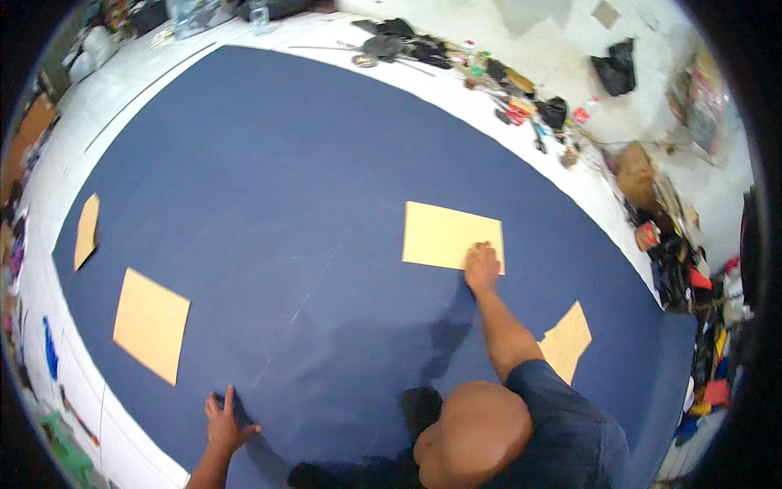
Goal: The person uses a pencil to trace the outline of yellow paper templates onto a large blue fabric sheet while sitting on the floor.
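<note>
A broad sheet of dark blue fabric (285, 163) lies spread out with faint pale lines across it. My left hand (224, 424) enters from the lower edge and rests on this fabric, fingers spread, holding nothing. Nearest to it is a four-sided tan card piece (152, 326). No right hand of mine can be seen. A co-worker in a dark shirt (570, 440) leans in from the lower right, one hand (482, 262) flat on a rectangular tan card piece (444, 235). That arm partly covers an irregular notched card piece (568, 346). Another narrow card piece (86, 232) lies far left.
White surface (130, 102) borders the fabric. Along its far right edge lie scissors (539, 137), dark scraps (391, 41) and bottles. More clutter, including a cardboard box (635, 175), lines the right side. A blue object (50, 349) lies at left.
</note>
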Demonstrator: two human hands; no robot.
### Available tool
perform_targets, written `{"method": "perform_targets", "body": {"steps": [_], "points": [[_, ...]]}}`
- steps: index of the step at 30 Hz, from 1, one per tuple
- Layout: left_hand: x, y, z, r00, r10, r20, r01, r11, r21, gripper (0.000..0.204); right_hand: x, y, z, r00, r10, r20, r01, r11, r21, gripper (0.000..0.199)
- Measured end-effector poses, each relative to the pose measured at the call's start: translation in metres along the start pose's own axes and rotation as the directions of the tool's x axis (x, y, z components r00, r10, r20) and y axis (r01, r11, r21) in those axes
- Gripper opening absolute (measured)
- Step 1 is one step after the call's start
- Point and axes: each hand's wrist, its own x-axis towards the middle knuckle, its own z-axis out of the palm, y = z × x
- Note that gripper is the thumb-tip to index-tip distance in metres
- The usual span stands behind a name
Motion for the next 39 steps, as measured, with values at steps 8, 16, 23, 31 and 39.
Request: {"method": "perform_targets", "body": {"steps": [8, 16, 23, 31, 39], "points": [[-0.003, 0.017, -0.016, 0.999, -0.024, 0.048, 0.020, 0.997, 0.068, 0.124, -0.041, -0.203, -0.038, 0.847, -0.416, 0.332, 0.006, 0.631, 0.776, 0.041], [-0.035, -0.067, -0.009, 0.954, 0.008, -0.300, -0.125, 0.919, -0.374, 0.084, -0.144, -0.292, -0.136, 0.054, -0.989, 0.138, 0.473, 0.147, 0.869, 0.033], [-0.157, -0.181, 0.090, 0.797, -0.423, -0.432, 0.222, 0.869, -0.443, 0.061, -0.080, -0.231, -0.099, 0.255, -0.905, 0.342, 0.596, 0.425, 0.681, 0.035], [-0.109, -0.187, 0.142, 0.554, -0.547, -0.627, 0.265, 0.831, -0.489, 0.062, 0.016, -0.347, -0.122, 0.347, -0.776, 0.527, 0.734, 0.574, 0.363, 0.034], [-0.110, -0.186, 0.152, 0.568, -0.552, -0.611, 0.373, 0.834, -0.407, 0.061, -0.067, -0.452, -0.001, 0.817, -0.440, 0.371, 0.334, 0.887, 0.318, 0.045]]}}
